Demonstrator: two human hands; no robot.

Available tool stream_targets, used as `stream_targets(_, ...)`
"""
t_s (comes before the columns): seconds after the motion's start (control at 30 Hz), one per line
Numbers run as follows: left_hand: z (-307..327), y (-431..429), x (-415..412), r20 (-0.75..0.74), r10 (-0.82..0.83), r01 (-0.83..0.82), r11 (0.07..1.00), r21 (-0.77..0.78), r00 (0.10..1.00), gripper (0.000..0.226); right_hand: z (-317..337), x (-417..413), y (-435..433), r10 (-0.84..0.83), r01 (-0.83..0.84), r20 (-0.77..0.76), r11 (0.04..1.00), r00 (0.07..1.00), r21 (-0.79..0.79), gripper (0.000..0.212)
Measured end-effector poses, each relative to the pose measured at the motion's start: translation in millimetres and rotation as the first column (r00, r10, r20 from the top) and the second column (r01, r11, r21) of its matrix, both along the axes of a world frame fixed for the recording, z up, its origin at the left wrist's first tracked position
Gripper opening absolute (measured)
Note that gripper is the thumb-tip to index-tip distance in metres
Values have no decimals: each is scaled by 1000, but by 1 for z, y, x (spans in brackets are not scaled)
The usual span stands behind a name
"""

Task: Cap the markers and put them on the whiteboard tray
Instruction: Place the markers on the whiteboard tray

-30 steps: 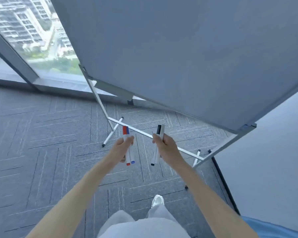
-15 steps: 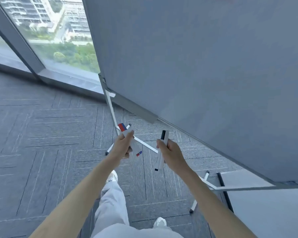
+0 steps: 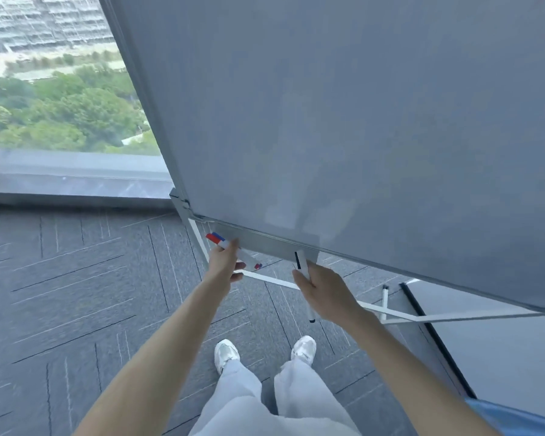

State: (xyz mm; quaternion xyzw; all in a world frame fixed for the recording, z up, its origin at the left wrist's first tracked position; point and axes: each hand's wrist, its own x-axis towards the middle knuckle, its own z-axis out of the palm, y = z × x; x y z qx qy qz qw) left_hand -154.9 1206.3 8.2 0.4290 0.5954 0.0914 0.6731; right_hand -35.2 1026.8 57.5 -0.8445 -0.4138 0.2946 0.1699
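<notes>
My left hand [image 3: 224, 265] grips two white markers, one with a red cap [image 3: 212, 238] and one with a blue cap [image 3: 219, 236], held side by side at the left end of the grey whiteboard tray [image 3: 265, 244]. My right hand [image 3: 323, 294] holds two more white markers with black caps [image 3: 299, 260], their upper ends against the tray's right part and their lower ends poking out below my palm. The large whiteboard [image 3: 343, 121] fills the upper right of the view.
The whiteboard's white metal stand [image 3: 266, 279] runs along the floor under my hands, with a caster leg [image 3: 384, 302] to the right. A floor-to-ceiling window [image 3: 54, 99] lies left. Grey carpet tiles [image 3: 85, 294] cover the floor, and a white wall [image 3: 501, 341] is at the right.
I have stepped closer to the whiteboard. Both hands have risen from in front of the stand to the tray's edge, markers still held in each.
</notes>
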Motion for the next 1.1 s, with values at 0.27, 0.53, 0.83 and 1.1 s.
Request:
stream_targets(0.27, -13, 14, 32, -5, 33, -33, 994, -101, 999, 29, -7, 15, 16, 256, -208, 252, 957, 933, -202, 30)
stream_targets(0.53, -12, 19, 29, 18, 63, -60, 990, -124, 998, 21, -13, 25, 39, 362, -299, 314, 926, 878, -230, 32)
stream_targets(0.83, -22, 17, 8, -15, -45, 45, 999, -12, 999, 29, -26, 23, 46, 359, -284, 473, 932, 805, -224, 30)
stream_targets(1.1, -18, 4, 3, -70, -147, 152, 987, 61, 987, 27, -34, 29, 60, 511, -270, 490, 834, 706, -482, 44)
